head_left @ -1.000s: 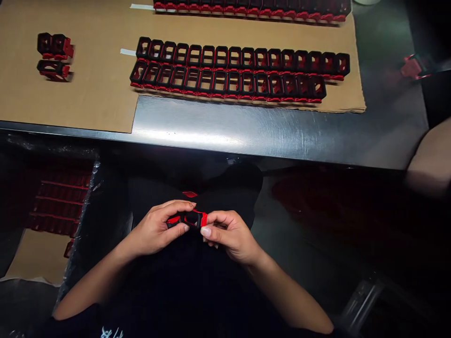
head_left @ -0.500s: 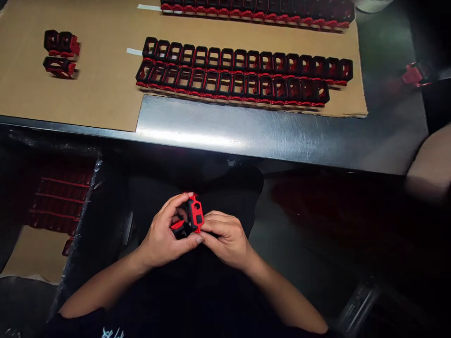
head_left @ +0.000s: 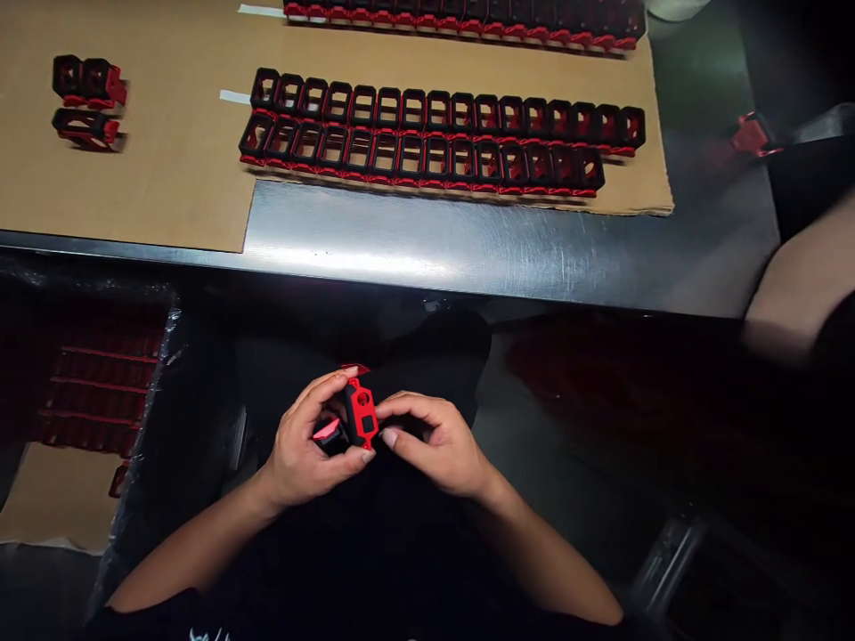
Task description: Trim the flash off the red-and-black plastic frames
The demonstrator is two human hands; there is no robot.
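Observation:
Over my lap, below the table edge, both hands hold one small red and black plastic part (head_left: 359,416). My left hand (head_left: 307,450) curls round it from the left, fingers closed on it. My right hand (head_left: 437,445) pinches its right side between thumb and fingers. The part stands on end, red face with a square hole toward me. On the cardboard sheet (head_left: 180,160) lie two long rows of the same parts (head_left: 427,138), side by side.
A third row of parts (head_left: 468,18) runs along the sheet's far edge. Three loose parts (head_left: 86,102) sit at the far left. Bare steel table (head_left: 468,249) lies in front. A box of red parts (head_left: 100,392) is at my lower left. Another person's arm (head_left: 802,285) shows at right.
The part was turned from lying flat between my hands to standing on end with its red face up. My right thumb has shifted slightly on its side.

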